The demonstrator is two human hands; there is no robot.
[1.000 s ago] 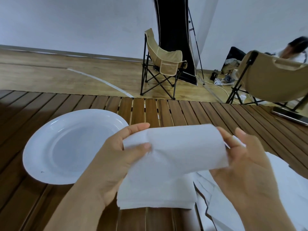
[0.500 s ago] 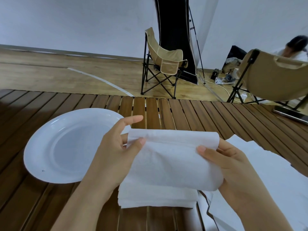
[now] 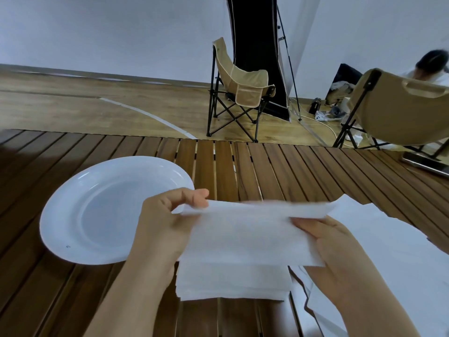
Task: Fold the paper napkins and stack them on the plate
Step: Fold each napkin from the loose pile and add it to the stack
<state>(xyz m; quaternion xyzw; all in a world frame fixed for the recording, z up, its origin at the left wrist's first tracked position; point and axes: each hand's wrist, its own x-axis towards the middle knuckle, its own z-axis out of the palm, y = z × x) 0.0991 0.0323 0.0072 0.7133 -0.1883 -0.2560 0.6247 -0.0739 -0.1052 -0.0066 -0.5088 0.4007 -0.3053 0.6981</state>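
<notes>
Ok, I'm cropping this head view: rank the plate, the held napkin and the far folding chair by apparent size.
1. Plate
2. Held napkin, close to the plate, so unsure
3. Far folding chair, smallest, though distance shrinks it

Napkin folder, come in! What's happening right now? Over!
Both hands, left and right, pinching one napkin above the stack. Plate bare. Nothing blocking.

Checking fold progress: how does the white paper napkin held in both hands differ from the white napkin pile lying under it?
The held white paper napkin is a single piece lifted above the table; the white napkin pile is several layers lying flat on the wooden slat table. The held napkin is pinched by the left hand and right hand; nothing grips the pile. The held napkin spans wider than the pile. Both are plain white paper, and neither is on the white round plate.
</notes>
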